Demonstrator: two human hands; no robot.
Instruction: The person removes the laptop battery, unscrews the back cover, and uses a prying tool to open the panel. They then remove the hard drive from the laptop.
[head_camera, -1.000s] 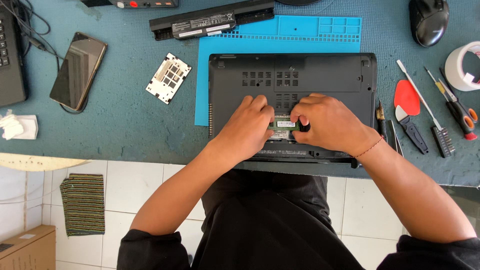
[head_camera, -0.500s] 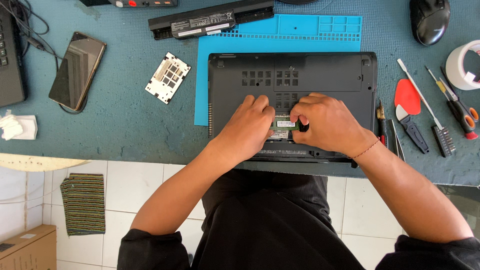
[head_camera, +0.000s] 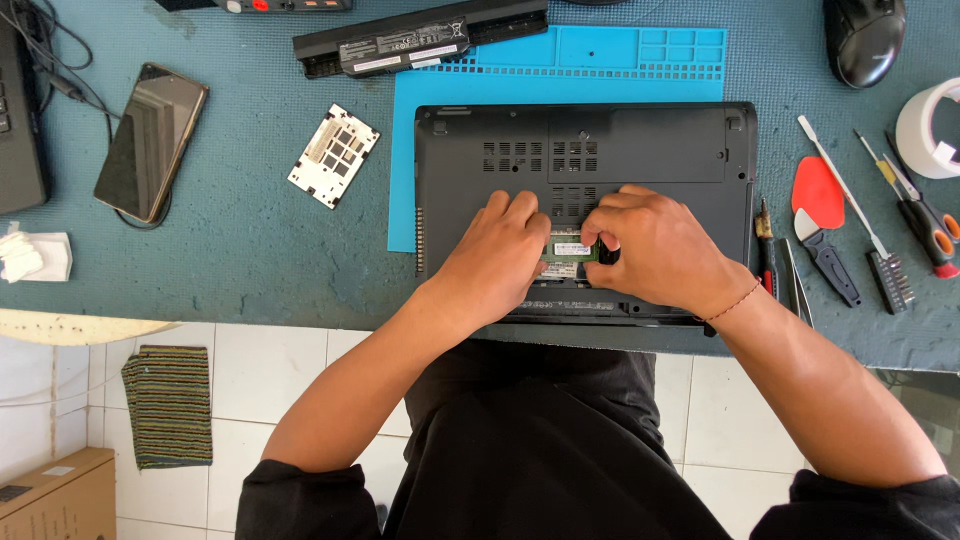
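Both hands staying put since the earlier frames, no shift. Left hand (head_camera: 500, 255) and right hand (head_camera: 655, 248) are pressing curled fingertips on the green memory module (head_camera: 570, 246), sitting in the open bay of the upturned laptop (head_camera: 600, 140), frame centre. The removed cover plate (head_camera: 333, 155) is lying at upper left. Seating work looks unfinished.

One camera only, worn on the head, looks almost straight down from above the hands (head_camera: 580, 255), near enough that both forearms and the lap fill the lower half. The far edge of the surface (head_camera: 250, 230) runs off the top of the view beyond the hands; its near edge crosses just below them, with tiled floor (head_camera: 250, 390) showing beneath on the left-hand side.
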